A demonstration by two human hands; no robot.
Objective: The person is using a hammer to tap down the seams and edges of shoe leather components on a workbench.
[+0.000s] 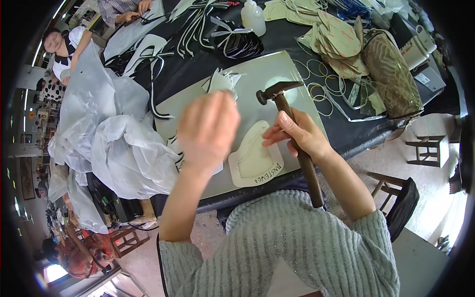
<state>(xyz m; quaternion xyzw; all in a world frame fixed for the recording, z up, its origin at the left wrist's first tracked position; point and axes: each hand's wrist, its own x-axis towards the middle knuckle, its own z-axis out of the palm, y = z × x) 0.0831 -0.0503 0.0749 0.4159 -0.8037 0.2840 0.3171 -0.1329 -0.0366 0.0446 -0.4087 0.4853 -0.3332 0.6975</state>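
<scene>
A hammer (310, 180) with a wooden handle and dark metal head is held in my right hand (309, 136), the head tilted up and away over the board. Its fingers curl loosely round the handle. My left hand (210, 126) is raised over the left part of the board and smeared by motion, so its fingers and any small thing in them are unclear. Between the hands lies a cream pattern template (257, 156) with a curved outline and handwritten marks. Beyond my left hand is a pile of white pieces with dark edges (221, 83). Other pale pieces lie partly hidden under my left hand.
A grey-green board (198, 190) lies on the black-covered table (358, 133). Crumpled clear plastic (128, 153) fills the left side. A white bottle (253, 19), stacked templates (339, 37) and a patterned roll (393, 74) stand farther back. Other people work at left; stools (428, 151) stand at right.
</scene>
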